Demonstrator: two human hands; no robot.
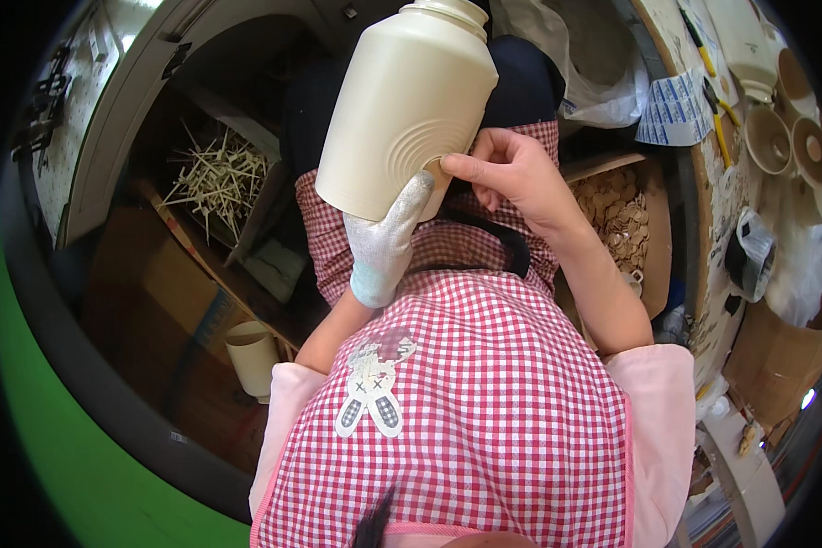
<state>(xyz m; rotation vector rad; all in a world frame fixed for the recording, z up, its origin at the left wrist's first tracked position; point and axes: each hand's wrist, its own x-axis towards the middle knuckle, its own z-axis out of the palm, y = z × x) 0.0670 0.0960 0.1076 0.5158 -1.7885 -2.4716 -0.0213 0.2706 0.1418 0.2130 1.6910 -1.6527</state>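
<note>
A large cream plastic jar (402,100) with a threaded neck lies tilted over my lap, its neck pointing away from me. Curved ridges are moulded into its side. My left hand (384,242), in a pale grey glove, grips the jar at its near end, the thumb lying along the side by the ridges. My bare right hand (511,173) has its thumb and forefinger pinched at the jar's right edge, close to the left thumb. Whatever is between those fingertips is too small and hidden to make out. The other right fingers are curled.
Left, a box holds thin cream plastic sticks (219,178); a cream cup-like container (251,356) stands below it. A cardboard box with small tan discs (616,215) is under my right forearm. The right bench carries yellow-handled tools (723,132), cream jars (767,142) and plastic bags.
</note>
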